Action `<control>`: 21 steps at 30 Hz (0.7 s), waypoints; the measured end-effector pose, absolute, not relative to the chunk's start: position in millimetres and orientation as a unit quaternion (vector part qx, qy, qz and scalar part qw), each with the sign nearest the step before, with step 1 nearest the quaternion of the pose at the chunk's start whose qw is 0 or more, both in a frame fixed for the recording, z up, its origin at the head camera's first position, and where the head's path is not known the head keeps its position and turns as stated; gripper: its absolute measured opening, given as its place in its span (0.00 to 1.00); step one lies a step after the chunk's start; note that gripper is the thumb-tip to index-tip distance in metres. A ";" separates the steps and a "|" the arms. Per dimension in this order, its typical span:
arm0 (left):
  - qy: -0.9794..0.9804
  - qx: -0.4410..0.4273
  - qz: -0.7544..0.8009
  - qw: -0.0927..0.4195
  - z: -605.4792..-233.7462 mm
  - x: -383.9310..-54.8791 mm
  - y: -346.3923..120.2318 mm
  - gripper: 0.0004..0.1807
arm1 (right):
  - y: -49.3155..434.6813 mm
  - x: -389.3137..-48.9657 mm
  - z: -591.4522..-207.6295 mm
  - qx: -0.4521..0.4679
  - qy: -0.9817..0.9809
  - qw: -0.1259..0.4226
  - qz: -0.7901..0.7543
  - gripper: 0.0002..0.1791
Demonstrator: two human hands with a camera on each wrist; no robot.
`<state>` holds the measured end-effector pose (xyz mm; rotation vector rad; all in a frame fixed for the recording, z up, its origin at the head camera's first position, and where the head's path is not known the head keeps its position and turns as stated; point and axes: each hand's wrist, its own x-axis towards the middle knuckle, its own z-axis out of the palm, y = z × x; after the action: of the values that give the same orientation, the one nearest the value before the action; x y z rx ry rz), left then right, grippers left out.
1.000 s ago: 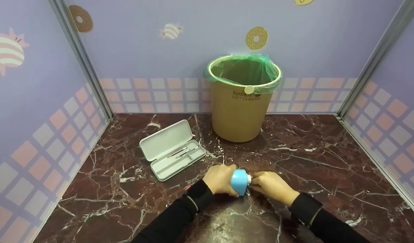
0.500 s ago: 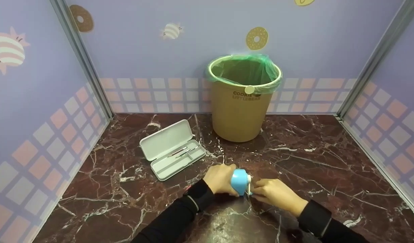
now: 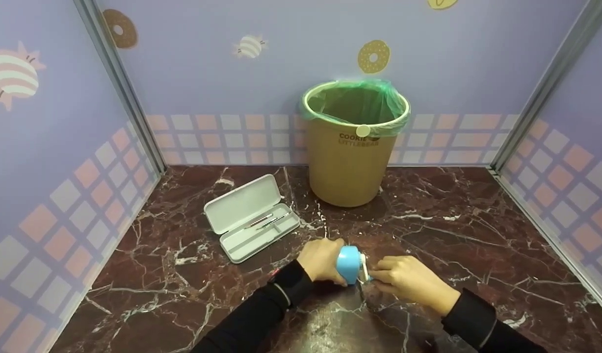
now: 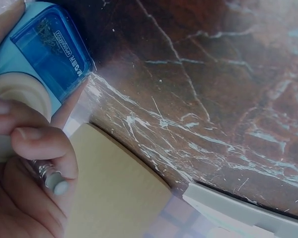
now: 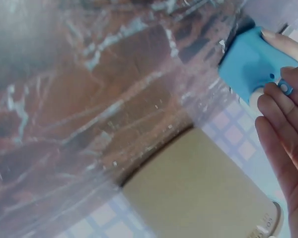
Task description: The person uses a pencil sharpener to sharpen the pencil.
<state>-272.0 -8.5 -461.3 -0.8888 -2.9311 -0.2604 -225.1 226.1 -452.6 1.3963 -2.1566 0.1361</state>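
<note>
My left hand (image 3: 320,260) grips a light-blue crank pencil sharpener (image 3: 348,264) low over the marble-patterned table. In the left wrist view, its curled fingers also hold a pencil (image 4: 58,187), whose metal-banded end pokes out beside the sharpener's cream round front. Dark shavings (image 4: 48,37) show through the translucent blue drawer (image 4: 52,52). On the sharpener's right side, my right hand (image 3: 408,279) pinches the small blue knob (image 5: 285,88) of the white crank (image 3: 364,268) between thumb and fingers. The pencil's tip is hidden inside the sharpener.
Left of the hands, a white pencil case (image 3: 242,250) lies with its lid up, several pencils (image 3: 269,221) inside. A tan bin (image 3: 347,171) with a green liner (image 3: 389,98) stands behind, near the back wall. Patterned panels enclose the back and both sides.
The right hand has shifted right and slightly down with the crank, whose white arm has swung into view pointing downward. The left hand keeps the sharpener in place.
</note>
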 end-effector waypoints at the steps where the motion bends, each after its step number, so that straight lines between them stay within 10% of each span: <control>1: -0.953 -0.289 -0.083 0.034 -461.4 -271.9 -8.6 0.38 | 226.4 -225.5 -450.8 0.522 -0.803 0.285 0.048 0.14; 21: -0.950 -0.299 -0.089 0.023 -461.7 -272.6 -9.0 0.38 | 230.2 -272.7 -440.3 0.440 -0.843 0.298 0.083 0.12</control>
<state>-272.6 -9.0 -461.7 -0.9247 -2.9418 -0.2748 -272.7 230.2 -440.3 1.1680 -2.2401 0.2197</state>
